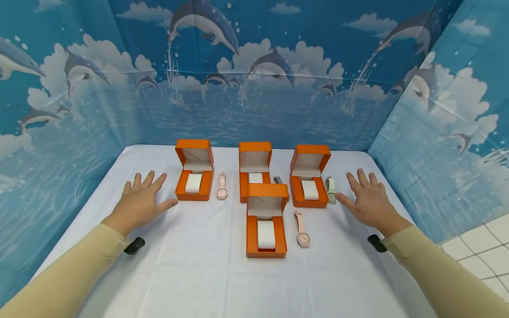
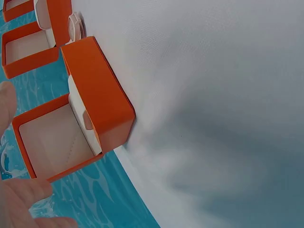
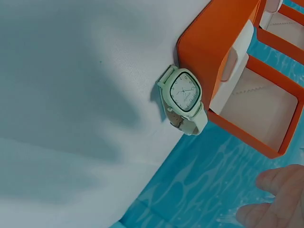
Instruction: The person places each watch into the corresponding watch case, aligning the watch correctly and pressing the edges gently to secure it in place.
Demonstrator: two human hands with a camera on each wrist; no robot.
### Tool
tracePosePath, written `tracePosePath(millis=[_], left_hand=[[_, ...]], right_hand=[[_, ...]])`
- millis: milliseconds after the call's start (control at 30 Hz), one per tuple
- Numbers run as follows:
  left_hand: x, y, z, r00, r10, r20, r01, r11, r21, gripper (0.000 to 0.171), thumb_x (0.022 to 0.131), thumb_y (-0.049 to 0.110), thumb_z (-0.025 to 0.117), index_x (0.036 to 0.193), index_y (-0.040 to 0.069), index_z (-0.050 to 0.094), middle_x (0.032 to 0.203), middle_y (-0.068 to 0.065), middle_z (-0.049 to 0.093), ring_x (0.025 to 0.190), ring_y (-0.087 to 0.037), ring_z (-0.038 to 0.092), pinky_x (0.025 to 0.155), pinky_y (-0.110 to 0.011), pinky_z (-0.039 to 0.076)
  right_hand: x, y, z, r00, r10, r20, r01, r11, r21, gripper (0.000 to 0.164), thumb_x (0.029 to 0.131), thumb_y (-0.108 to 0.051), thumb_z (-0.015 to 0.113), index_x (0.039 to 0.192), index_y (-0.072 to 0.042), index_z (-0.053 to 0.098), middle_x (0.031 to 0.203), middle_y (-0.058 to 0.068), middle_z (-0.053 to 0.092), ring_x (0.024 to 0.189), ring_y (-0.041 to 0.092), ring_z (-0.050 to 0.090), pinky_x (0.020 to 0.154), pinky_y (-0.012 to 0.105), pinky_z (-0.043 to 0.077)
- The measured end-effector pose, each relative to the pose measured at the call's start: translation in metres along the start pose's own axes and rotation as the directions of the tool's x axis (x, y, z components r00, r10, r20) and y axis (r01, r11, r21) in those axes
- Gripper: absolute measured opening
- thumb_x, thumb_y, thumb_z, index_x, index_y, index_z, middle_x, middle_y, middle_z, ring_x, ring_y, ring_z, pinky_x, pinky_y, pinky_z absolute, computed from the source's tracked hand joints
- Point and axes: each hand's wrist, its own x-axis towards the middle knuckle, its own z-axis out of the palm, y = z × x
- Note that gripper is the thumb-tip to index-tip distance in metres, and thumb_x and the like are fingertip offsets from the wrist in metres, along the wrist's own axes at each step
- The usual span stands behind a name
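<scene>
Both hands hold nothing, fingers spread. My left hand point(image 1: 139, 201) is just left of an orange watch box point(image 1: 193, 194) whose lid stands up, a white cushion inside. A pink watch point(image 1: 222, 187) lies to that box's right. My right hand point(image 1: 369, 201) is near a pale green watch point(image 3: 185, 92), which lies against the right-hand orange box point(image 1: 310, 201). At the back middle stands another raised-lid box point(image 1: 254, 150), partly hidden by the front box point(image 1: 266, 251). Beside the front box lies a second pink watch point(image 1: 302, 232). A dark-strapped watch point(image 1: 277, 179) is mostly hidden.
A white cloth point(image 1: 191, 282) covers the table. Blue curtains with dolphins point(image 1: 254, 119) hang behind and at the sides. White floor tiles point(image 1: 477, 247) show at the right. Each wrist bears a black strap-on device, one point(image 1: 134, 246) left, one point(image 1: 377, 243) right.
</scene>
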Motion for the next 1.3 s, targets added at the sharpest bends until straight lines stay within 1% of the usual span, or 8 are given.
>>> tracePosePath(millis=[167, 400, 667, 867, 967, 1100, 1167, 1300], left_hand=[[-0.002, 0.002, 0.003, 1.0, -0.001, 0.001, 0.001, 1.0, -0.003, 0.108, 0.093, 0.084, 0.049, 0.168, 0.01, 0.025, 0.169, -0.036, 0.015, 0.15, -0.071, 0.005, 0.119, -0.082, 0.004], [-0.002, 0.01, 0.004, 1.0, 0.005, -0.008, -0.005, 1.0, -0.005, 0.1, 0.097, 0.073, 0.056, 0.168, 0.01, 0.026, 0.17, -0.035, 0.016, 0.152, -0.069, 0.005, 0.12, -0.081, 0.004], [0.0, 0.019, 0.007, 1.0, 0.009, -0.007, -0.009, 1.0, 0.012, 0.107, 0.093, 0.084, 0.049, 0.168, 0.012, 0.026, 0.171, -0.034, 0.016, 0.153, -0.067, 0.006, 0.121, -0.08, 0.004], [0.0, 0.023, 0.006, 1.0, 0.011, -0.01, -0.011, 1.0, 0.021, 0.111, 0.09, 0.089, 0.044, 0.168, 0.012, 0.026, 0.171, -0.033, 0.017, 0.153, -0.067, 0.007, 0.121, -0.08, 0.005], [0.0, 0.027, 0.006, 1.0, 0.018, -0.012, -0.018, 1.0, 0.026, 0.11, 0.091, 0.087, 0.047, 0.168, 0.012, 0.026, 0.171, -0.032, 0.018, 0.153, -0.066, 0.008, 0.122, -0.079, 0.005], [0.0, 0.034, 0.007, 0.999, 0.04, -0.029, -0.039, 0.999, 0.028, 0.104, 0.093, 0.079, 0.055, 0.168, 0.012, 0.027, 0.171, -0.03, 0.021, 0.154, -0.064, 0.012, 0.123, -0.078, 0.007], [-0.001, 0.039, 0.008, 0.998, 0.057, -0.04, -0.056, 0.998, 0.027, 0.102, 0.094, 0.075, 0.059, 0.168, 0.012, 0.028, 0.171, -0.029, 0.023, 0.154, -0.063, 0.014, 0.123, -0.077, 0.009], [-0.006, 0.051, 0.011, 0.993, 0.1, -0.056, -0.098, 0.995, 0.03, 0.097, 0.095, 0.069, 0.063, 0.167, 0.014, 0.031, 0.171, -0.026, 0.028, 0.154, -0.061, 0.021, 0.124, -0.075, 0.013]], right_hand=[[-0.001, -0.001, 0.003, 1.0, -0.005, 0.003, 0.005, 1.0, 0.003, 0.097, 0.105, -0.068, 0.042, 0.165, 0.005, 0.018, 0.169, 0.04, 0.001, 0.15, 0.07, 0.0, 0.116, 0.085, 0.005], [-0.002, -0.003, 0.007, 1.0, -0.024, -0.002, 0.024, 1.0, 0.015, 0.096, 0.106, -0.067, 0.043, 0.165, 0.005, 0.02, 0.169, 0.04, 0.002, 0.15, 0.071, 0.001, 0.116, 0.085, 0.007], [-0.001, -0.007, 0.01, 1.0, -0.026, -0.002, 0.026, 1.0, 0.001, 0.097, 0.105, -0.068, 0.043, 0.165, 0.005, 0.021, 0.168, 0.04, 0.004, 0.149, 0.071, 0.003, 0.115, 0.086, 0.006], [-0.001, -0.009, 0.009, 0.999, -0.034, 0.001, 0.034, 0.999, -0.002, 0.098, 0.104, -0.069, 0.043, 0.165, 0.004, 0.021, 0.169, 0.039, 0.002, 0.15, 0.071, 0.001, 0.116, 0.085, 0.007], [-0.002, -0.011, 0.009, 0.999, -0.039, 0.004, 0.039, 0.999, 0.006, 0.097, 0.104, -0.068, 0.046, 0.166, 0.003, 0.02, 0.169, 0.038, 0.001, 0.15, 0.07, 0.0, 0.116, 0.085, 0.006], [-0.003, -0.018, 0.009, 0.999, -0.032, 0.025, 0.032, 0.999, 0.013, 0.1, 0.102, -0.067, 0.052, 0.167, 0.001, 0.017, 0.171, 0.036, -0.001, 0.151, 0.068, -0.002, 0.117, 0.084, 0.006], [-0.004, -0.022, 0.01, 0.999, -0.033, 0.035, 0.032, 0.999, 0.016, 0.1, 0.101, -0.064, 0.056, 0.167, 0.0, 0.017, 0.171, 0.035, -0.001, 0.152, 0.068, -0.001, 0.117, 0.084, 0.008], [-0.008, -0.031, 0.012, 0.997, -0.059, 0.041, 0.058, 0.998, 0.024, 0.097, 0.101, -0.059, 0.061, 0.168, -0.002, 0.018, 0.171, 0.036, 0.002, 0.151, 0.069, 0.002, 0.117, 0.083, 0.012]])
